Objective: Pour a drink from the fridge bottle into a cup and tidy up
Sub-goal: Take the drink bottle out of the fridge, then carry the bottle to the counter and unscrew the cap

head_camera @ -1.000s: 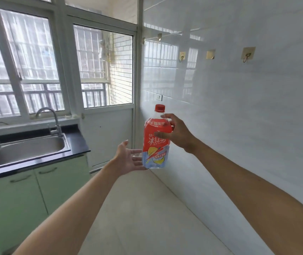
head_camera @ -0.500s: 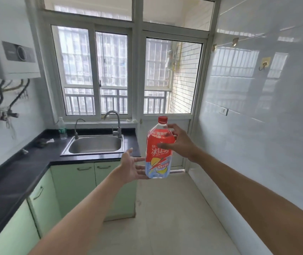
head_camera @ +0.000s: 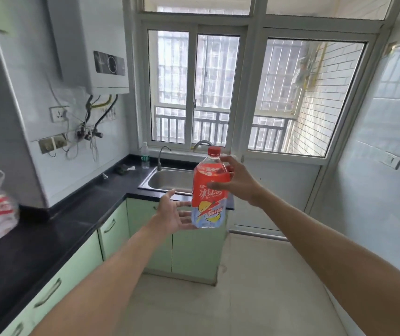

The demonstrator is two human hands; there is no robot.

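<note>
Head view, centre: red-labelled plastic bottle (head_camera: 203, 200) is gripped by curled fingers (head_camera: 218, 185) of right hand (head_camera: 239, 183), left hand (head_camera: 175, 215) spread beside; best kept upright.

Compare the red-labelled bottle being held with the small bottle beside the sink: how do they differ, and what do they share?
The held bottle has a red cap and red label; the small bottle is mostly clear with a green patch. The held bottle is in the air, gripped by the right hand; the small bottle stands on the counter. The held bottle looks bigger than the small bottle, though nearer. Both are upright.
</note>
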